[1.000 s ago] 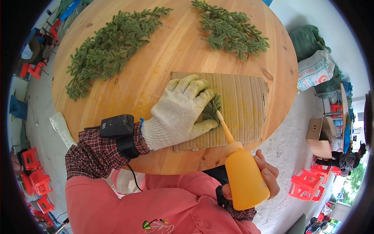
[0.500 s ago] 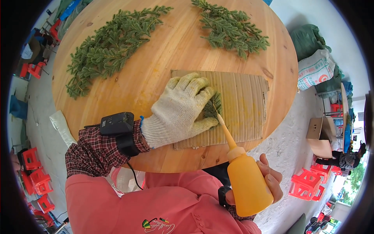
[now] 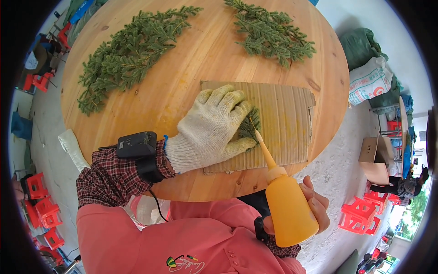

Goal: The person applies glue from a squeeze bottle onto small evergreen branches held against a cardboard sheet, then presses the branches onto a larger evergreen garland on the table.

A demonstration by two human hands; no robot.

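Note:
My left hand [image 3: 212,123], in a white knit glove with yellow-stained fingertips, holds a small evergreen sprig [image 3: 249,124] down on a piece of brown corrugated cardboard [image 3: 285,123]. Thumb and fingers curve round the sprig, and the palm hides part of it. My bare right hand [image 3: 317,205] grips a yellow squeeze bottle [image 3: 290,210] with a long tapered nozzle. The bottle slants up to the left, its nozzle tip right at the sprig's needles. Whether the tip touches them I cannot tell.
On the round wooden table [image 3: 196,59] lie a large pile of evergreen sprigs [image 3: 130,57] at far left and a smaller pile [image 3: 273,34] at far right. Red stools [image 3: 360,214], an open cardboard box [image 3: 376,160] and a white sack [image 3: 372,81] stand beyond the table's right side.
The squeeze bottle and my right hand have shifted slightly upward, toward the table. My left hand and the sprig stay in nearly the same place.

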